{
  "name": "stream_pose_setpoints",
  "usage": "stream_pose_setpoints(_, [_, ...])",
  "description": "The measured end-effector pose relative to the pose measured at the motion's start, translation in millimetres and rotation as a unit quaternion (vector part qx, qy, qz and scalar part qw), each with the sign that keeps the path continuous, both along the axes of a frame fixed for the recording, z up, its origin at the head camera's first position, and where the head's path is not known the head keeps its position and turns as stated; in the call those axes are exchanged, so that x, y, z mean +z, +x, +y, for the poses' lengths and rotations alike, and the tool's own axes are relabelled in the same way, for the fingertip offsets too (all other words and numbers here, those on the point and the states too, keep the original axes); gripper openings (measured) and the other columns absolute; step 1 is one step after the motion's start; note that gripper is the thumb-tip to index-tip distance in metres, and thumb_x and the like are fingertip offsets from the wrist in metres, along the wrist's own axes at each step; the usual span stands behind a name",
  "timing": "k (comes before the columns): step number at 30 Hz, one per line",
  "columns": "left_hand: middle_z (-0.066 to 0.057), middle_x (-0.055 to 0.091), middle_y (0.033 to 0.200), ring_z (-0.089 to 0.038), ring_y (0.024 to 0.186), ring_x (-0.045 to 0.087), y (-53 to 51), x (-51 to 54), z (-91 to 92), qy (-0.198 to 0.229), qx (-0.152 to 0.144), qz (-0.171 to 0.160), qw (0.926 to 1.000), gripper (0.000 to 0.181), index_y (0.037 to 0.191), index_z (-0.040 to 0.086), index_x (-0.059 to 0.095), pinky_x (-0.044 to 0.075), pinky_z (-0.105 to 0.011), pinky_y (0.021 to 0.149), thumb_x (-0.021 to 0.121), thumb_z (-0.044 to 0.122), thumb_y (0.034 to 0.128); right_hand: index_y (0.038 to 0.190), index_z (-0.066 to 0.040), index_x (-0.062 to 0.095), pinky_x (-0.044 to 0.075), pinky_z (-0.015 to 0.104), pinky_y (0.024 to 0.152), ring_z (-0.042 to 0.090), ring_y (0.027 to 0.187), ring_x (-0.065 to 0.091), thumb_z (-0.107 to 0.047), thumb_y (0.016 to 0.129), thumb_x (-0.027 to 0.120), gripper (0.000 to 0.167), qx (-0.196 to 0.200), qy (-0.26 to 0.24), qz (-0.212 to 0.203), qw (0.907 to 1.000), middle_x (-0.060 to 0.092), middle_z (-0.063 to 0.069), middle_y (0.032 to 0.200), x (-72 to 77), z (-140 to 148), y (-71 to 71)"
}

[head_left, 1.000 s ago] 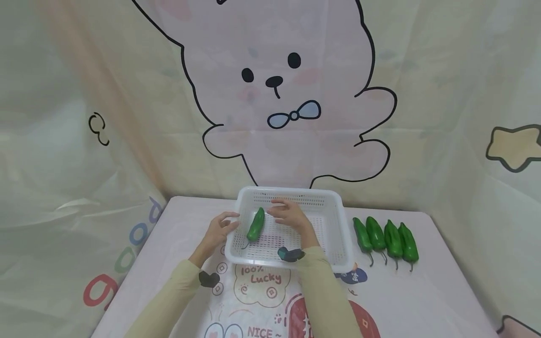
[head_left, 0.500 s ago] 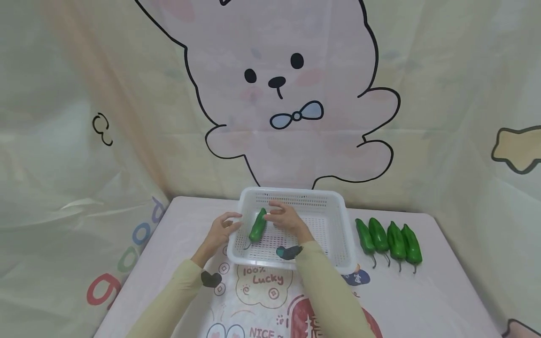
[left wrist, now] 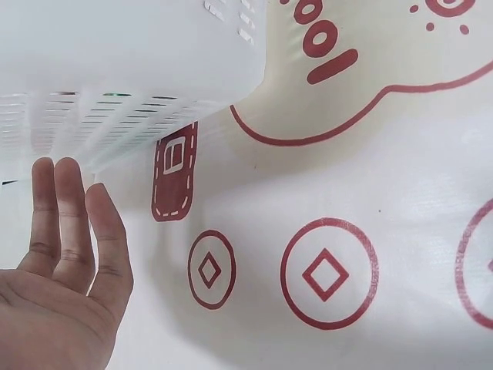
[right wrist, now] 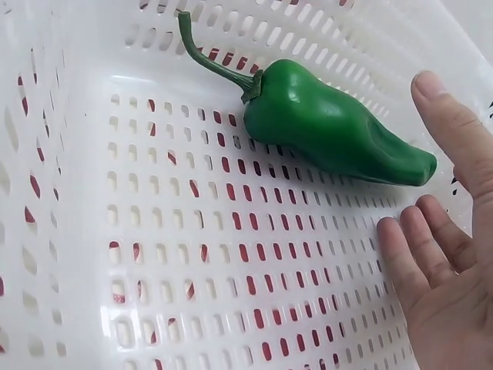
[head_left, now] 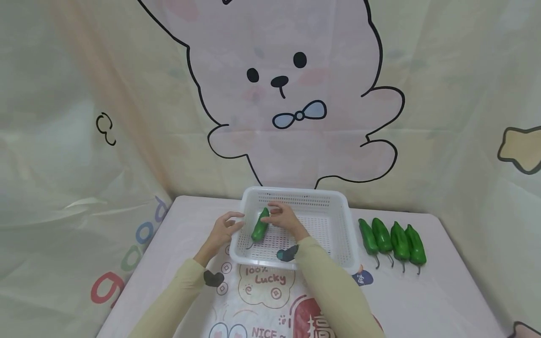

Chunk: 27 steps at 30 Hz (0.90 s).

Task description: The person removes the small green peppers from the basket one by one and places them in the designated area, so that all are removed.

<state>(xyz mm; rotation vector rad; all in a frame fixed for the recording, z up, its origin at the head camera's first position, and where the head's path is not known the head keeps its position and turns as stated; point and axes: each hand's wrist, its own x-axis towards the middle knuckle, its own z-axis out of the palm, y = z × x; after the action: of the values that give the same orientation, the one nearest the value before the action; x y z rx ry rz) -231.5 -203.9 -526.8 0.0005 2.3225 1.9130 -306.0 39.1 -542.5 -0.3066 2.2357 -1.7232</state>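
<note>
A green pepper (head_left: 259, 229) lies tilted in the left part of the white plastic basket (head_left: 329, 197), its stem toward the near side. My right hand (head_left: 284, 219) is inside the basket beside the pepper's far end. In the right wrist view its thumb and fingers are spread around the narrow tip of the pepper (right wrist: 323, 123), with gaps visible. My left hand (head_left: 220, 232) is at the basket's left wall, fingers extended. The left wrist view has its fingertips (left wrist: 71, 173) close against the perforated wall; whether they touch I cannot tell.
Several more green peppers (head_left: 393, 241) lie in a row on the table to the right of the basket, stems toward the near side. The tabletop (head_left: 439, 291) carries a printed cover. A bear-printed curtain (head_left: 287, 155) hangs just behind the basket.
My right hand has moved a little left, closer to the pepper. The left hand keeps its place at the basket wall. The whole head view has shifted slightly.
</note>
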Motion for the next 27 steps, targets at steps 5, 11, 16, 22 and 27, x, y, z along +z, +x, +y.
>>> stream_pose_setpoints(5, [-0.031,0.060,0.125,-0.051,0.107,0.063,0.2,1.6,-1.3,0.000,-0.008,-0.006,1.0000,0.037,0.137,0.000,0.052,0.062,-0.048,0.079,0.061,0.011,0.1030,0.144,-0.006,0.054,0.059,0.041,0.089,0.038,0.124,0.055,-0.021,0.084,0.086,0.070,-0.005,0.001,-0.003,1.0000,0.054,0.027,0.138,-1.8,-3,-0.4])
stream_pose_setpoints(11, [-0.026,0.061,0.124,-0.045,0.106,0.065,0.1,-1.2,-0.1,0.000,0.004,-0.008,1.0000,0.036,0.136,0.006,0.056,0.062,-0.046,0.079,0.064,0.014,0.1018,0.143,-0.004,0.054,0.059,0.039,0.088,0.036,0.116,0.061,-0.022,0.084,0.086,0.069,-0.003,0.001,0.000,1.0000,0.059,0.025,0.132,-1.6,-5,0.4])
stream_pose_setpoints(16, [-0.025,0.062,0.123,-0.043,0.104,0.067,1.0,-1.5,0.5,0.004,0.008,-0.009,0.9999,0.035,0.135,0.009,0.057,0.062,-0.045,0.078,0.065,0.016,0.1012,0.143,0.001,0.053,0.060,0.039,0.088,0.036,0.114,0.063,-0.018,0.085,0.085,0.068,0.007,0.004,0.011,0.9999,0.061,0.026,0.128,0.1,-10,-0.5])
stream_pose_setpoints(22, [-0.030,0.060,0.123,-0.050,0.106,0.064,8.6,15.8,3.6,0.018,-0.002,-0.011,0.9998,0.034,0.135,0.005,0.056,0.062,-0.048,0.079,0.063,0.011,0.1018,0.142,0.000,0.053,0.060,0.040,0.088,0.036,0.115,0.062,-0.015,0.083,0.087,0.070,0.008,0.016,0.005,0.9998,0.061,0.025,0.128,0.2,-18,-2.3])
stream_pose_setpoints(27, [-0.032,0.060,0.123,-0.052,0.108,0.062,15.6,31.6,7.1,0.014,-0.009,-0.009,0.9998,0.033,0.133,0.001,0.055,0.062,-0.048,0.080,0.062,0.008,0.1017,0.141,0.000,0.055,0.060,0.040,0.087,0.035,0.111,0.063,-0.012,0.082,0.087,0.068,0.002,0.025,0.008,0.9996,0.062,0.024,0.125,-2.0,-21,-3.5])
